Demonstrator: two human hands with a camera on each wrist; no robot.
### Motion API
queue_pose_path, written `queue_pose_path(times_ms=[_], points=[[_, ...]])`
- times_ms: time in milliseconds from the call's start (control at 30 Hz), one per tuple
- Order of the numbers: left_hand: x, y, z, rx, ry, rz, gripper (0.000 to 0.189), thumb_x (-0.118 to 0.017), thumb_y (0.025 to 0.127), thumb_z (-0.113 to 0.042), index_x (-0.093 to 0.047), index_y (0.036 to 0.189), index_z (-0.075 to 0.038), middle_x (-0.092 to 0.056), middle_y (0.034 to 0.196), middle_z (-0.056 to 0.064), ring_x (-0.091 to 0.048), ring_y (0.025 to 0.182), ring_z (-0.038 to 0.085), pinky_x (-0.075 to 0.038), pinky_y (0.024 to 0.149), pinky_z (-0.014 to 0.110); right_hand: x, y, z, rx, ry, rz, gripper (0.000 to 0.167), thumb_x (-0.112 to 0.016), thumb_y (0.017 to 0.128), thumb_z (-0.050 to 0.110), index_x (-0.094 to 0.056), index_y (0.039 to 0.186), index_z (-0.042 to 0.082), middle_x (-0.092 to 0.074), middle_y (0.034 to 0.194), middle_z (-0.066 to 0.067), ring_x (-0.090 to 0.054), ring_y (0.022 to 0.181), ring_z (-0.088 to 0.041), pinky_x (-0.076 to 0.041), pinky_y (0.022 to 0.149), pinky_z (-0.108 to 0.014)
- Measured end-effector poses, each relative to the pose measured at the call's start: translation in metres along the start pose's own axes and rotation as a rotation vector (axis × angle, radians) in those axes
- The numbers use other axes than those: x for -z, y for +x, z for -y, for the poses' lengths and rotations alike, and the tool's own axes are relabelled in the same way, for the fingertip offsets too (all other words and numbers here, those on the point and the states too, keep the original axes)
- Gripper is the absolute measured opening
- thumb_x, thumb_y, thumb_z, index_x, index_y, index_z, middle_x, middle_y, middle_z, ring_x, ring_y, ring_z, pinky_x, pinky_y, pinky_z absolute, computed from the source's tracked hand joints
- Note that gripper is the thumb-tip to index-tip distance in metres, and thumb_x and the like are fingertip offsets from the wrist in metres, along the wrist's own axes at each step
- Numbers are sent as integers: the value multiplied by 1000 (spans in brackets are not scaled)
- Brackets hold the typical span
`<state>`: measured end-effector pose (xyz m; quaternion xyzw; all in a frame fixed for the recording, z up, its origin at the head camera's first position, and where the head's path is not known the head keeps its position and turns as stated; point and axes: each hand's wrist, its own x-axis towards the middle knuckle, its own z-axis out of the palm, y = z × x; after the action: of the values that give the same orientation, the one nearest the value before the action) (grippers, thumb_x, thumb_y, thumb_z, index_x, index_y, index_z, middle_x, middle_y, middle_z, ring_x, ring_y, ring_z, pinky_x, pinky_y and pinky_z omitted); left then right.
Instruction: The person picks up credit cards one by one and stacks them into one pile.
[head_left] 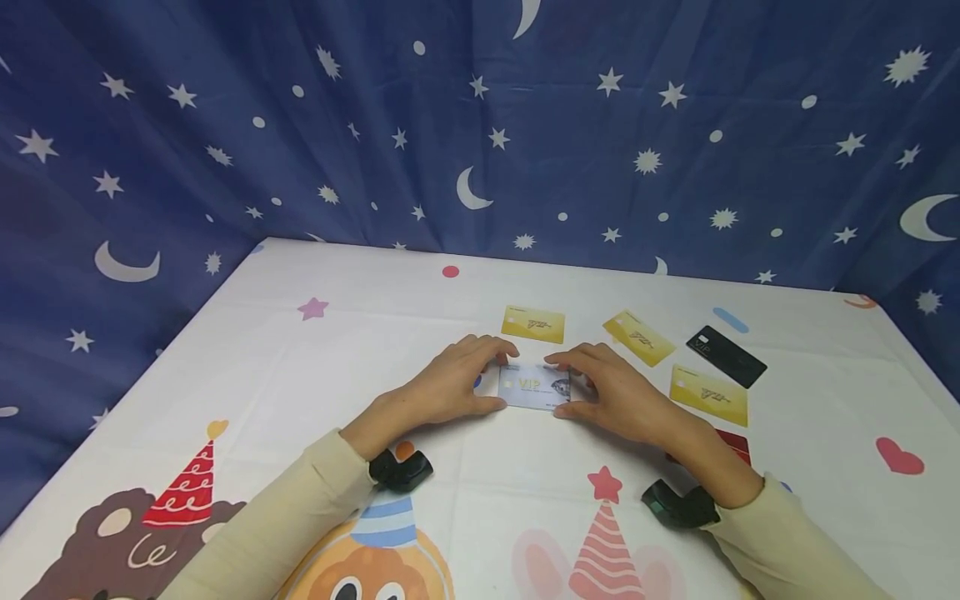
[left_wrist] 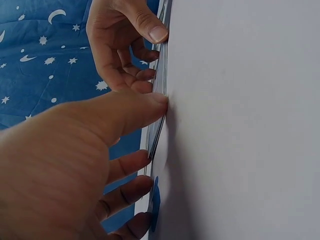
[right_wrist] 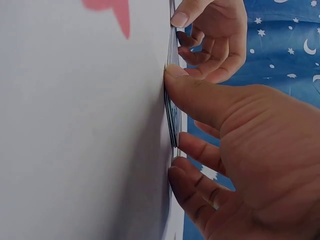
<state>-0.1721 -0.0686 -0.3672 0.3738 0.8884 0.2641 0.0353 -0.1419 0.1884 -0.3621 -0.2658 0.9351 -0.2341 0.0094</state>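
Observation:
A small stack of cards (head_left: 534,386) lies flat on the table, topped by a silver-blue card printed VIP. Its layered edges show in both wrist views. My left hand (head_left: 457,383) holds the stack's left side, thumb at the near corner and a finger at the far one. On the opposite side, my right hand (head_left: 618,392) grips it the same way. In the left wrist view, the thumb touches the edge of the stack (left_wrist: 159,122). The right wrist view also has the thumb against the stack (right_wrist: 171,117).
One gold card (head_left: 532,324) lies just beyond the stack. Farther right are a second gold card (head_left: 639,337), a black card (head_left: 726,356) and a third gold card (head_left: 709,395). My right forearm partly hides a red card (head_left: 737,446). A starry blue curtain (head_left: 375,108) hangs behind the table.

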Motion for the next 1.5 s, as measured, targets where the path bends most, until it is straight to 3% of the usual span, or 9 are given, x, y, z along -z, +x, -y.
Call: queue_pose_path(times_ms=[433,1200,1500], points=[[0,3,-1,2,5,5,61,-78,80,-23,-47,132,-16,-58,116,-3,-46,96,14,-37,88,34,4,0,-3,-6,-2,2,66,-85,73,25,-56,132,13,-59,108,-1,-54,95,-18,-46,82,-38],[-2,2,0,11,-54,5,59,-77,80,-17,-47,130,-14,-56,116,0,-48,105,17,-36,95,38,2,0,-2,-17,-3,5,67,-85,72,27,-57,132,14,-58,110,-2,-54,96,-18,-46,81,-38],[-1,1,2,40,-122,8,63,-79,78,-15,-46,132,-14,-55,116,0,-49,97,16,-39,86,33,2,1,0,-9,-1,12,67,-84,73,27,-56,132,15,-58,110,-2,-54,98,-18,-46,83,-39]])
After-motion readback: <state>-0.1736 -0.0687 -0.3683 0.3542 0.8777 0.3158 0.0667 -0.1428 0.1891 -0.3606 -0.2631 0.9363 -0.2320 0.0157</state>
